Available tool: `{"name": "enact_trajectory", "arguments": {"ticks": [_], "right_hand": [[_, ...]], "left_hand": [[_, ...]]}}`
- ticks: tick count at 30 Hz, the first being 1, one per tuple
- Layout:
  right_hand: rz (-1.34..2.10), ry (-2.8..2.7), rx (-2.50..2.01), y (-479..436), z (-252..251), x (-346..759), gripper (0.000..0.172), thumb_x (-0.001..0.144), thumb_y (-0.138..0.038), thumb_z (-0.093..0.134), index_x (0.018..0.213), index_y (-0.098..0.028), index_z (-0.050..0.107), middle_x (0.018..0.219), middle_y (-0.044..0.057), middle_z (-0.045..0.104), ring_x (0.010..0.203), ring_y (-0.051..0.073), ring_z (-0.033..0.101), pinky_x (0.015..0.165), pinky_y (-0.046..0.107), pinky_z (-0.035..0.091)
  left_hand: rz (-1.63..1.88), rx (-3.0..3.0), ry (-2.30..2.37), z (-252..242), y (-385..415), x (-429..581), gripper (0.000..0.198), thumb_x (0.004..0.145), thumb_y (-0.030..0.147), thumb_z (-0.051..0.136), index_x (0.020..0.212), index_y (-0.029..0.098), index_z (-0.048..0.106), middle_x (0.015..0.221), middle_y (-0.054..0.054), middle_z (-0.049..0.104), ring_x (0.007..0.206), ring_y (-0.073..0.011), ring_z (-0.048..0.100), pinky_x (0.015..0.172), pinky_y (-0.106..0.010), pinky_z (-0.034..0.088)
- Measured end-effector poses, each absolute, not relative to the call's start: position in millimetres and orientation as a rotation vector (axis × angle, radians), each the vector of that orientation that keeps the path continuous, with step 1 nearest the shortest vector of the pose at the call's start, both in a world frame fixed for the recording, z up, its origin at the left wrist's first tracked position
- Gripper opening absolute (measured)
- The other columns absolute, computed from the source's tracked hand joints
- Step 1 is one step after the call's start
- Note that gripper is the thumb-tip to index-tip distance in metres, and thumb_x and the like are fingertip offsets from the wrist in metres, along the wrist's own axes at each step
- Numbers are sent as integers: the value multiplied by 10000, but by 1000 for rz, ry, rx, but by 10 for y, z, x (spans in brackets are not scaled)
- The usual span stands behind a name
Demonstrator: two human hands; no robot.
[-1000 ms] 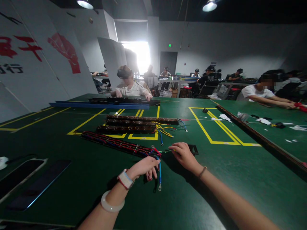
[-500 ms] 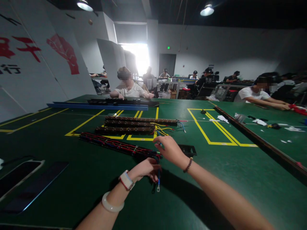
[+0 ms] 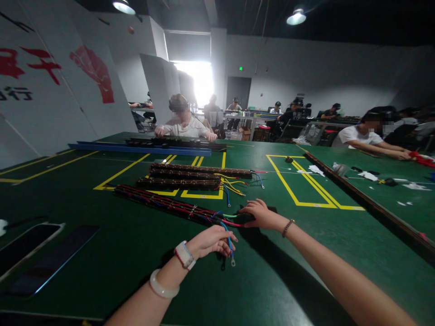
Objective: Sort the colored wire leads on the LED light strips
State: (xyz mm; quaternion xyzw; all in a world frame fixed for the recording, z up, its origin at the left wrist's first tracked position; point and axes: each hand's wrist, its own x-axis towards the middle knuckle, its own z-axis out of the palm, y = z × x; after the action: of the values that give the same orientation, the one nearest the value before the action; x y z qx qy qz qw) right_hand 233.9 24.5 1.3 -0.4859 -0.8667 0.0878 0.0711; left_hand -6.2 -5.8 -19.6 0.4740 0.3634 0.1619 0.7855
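Observation:
A long black wiring harness lies slantwise on the green table, with thin red and blue wires running along it. Out of its near right end come a blue wire with a metal ring terminal, a green wire and a red wire. My left hand is closed loosely around the blue wire, the terminal hanging below the fingers. My right hand has its fingers bent over the green and red wires, hiding their ends. Partly behind it lies a dark plate.
Beyond the harness lie several similar strips with yellow and blue leads. A blue rail crosses the far side, and a long dark bar runs along the right. Phones lie at left. A co-worker sits opposite.
My right hand has moved right and down from above the harness end, and the green and red wires now stretch to it. My left hand has shifted slightly right with the blue wire.

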Motion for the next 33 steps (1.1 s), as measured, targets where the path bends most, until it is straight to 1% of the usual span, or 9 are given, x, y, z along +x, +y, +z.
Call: {"name": "enact_trajectory", "arguments": {"ticks": [4, 6, 10, 13, 17, 21, 25, 29, 33], "right_hand": [[213, -2636, -1439, 239, 59, 2266, 358, 721, -370, 732, 1047, -231, 678, 976, 71, 678, 1037, 265, 568, 1051, 537, 184], [260, -2656, -1419, 221, 129, 2230, 279, 718, -322, 728, 976, -220, 694, 903, 47, 685, 945, 232, 599, 1030, 493, 242], [424, -2632, -1447, 124, 250, 2169, 236, 706, -245, 700, 937, -196, 696, 897, 43, 690, 848, 195, 614, 839, 321, 416], [519, -2518, -1543, 17, 280, 2116, 223, 706, -216, 672, 926, -189, 691, 918, 52, 692, 809, 183, 616, 686, 252, 435], [587, -2399, -1621, -137, 280, 2010, 194, 717, -248, 672, 893, -167, 680, 878, 62, 689, 740, 172, 609, 616, 240, 428], [562, -2364, -1647, -267, 285, 1907, 174, 732, -261, 669, 868, -153, 665, 858, 72, 677, 732, 175, 598, 616, 247, 426], [463, -2418, -1603, -334, 282, 1854, 93, 800, -225, 591, 839, -169, 656, 824, 63, 663, 740, 172, 588, 653, 254, 421], [349, -2500, -1578, -326, 266, 1855, 119, 843, -195, 537, 841, -174, 654, 834, 71, 671, 776, 183, 604, 720, 274, 409], [261, -2554, -1572, -231, 276, 1920, 132, 835, -149, 536, 846, -190, 661, 837, 55, 689, 818, 189, 620, 824, 320, 367]], "left_hand": [[358, 989, 747, -227, -41, -55, 368, 777, 400, 672, 929, 66, 650, 761, -102, 672, 573, -112, 600, 624, -255, 493], [357, 969, 732, -247, -40, -48, 350, 803, 379, 650, 964, 68, 648, 795, -104, 675, 593, -110, 598, 635, -250, 485], [396, 872, 692, -281, -63, -2, 275, 835, 322, 624, 981, 89, 624, 851, -98, 675, 639, -110, 603, 648, -233, 459], [447, 771, 653, -282, -102, 54, 172, 866, 261, 584, 892, 92, 605, 842, -92, 663, 651, -106, 600, 680, -235, 451], [514, 691, 660, -267, -162, 121, 101, 874, 187, 565, 855, 94, 598, 797, -59, 624, 659, -99, 581, 711, -244, 440], [550, 687, 695, -270, -207, 175, 37, 839, 134, 601, 838, 100, 587, 814, -43, 607, 657, -83, 554, 699, -231, 422], [563, 691, 737, -282, -225, 213, 83, 821, 149, 627, 812, 128, 547, 760, -4, 579, 632, -67, 530, 644, -205, 397], [552, 742, 725, -284, -218, 216, 148, 790, 177, 657, 747, 129, 523, 656, 27, 524, 529, -38, 450, 540, -180, 334], [549, 709, 675, -298, -186, 175, 118, 771, 131, 616, 730, 136, 505, 634, 22, 534, 465, -34, 423, 472, -180, 284]]}}
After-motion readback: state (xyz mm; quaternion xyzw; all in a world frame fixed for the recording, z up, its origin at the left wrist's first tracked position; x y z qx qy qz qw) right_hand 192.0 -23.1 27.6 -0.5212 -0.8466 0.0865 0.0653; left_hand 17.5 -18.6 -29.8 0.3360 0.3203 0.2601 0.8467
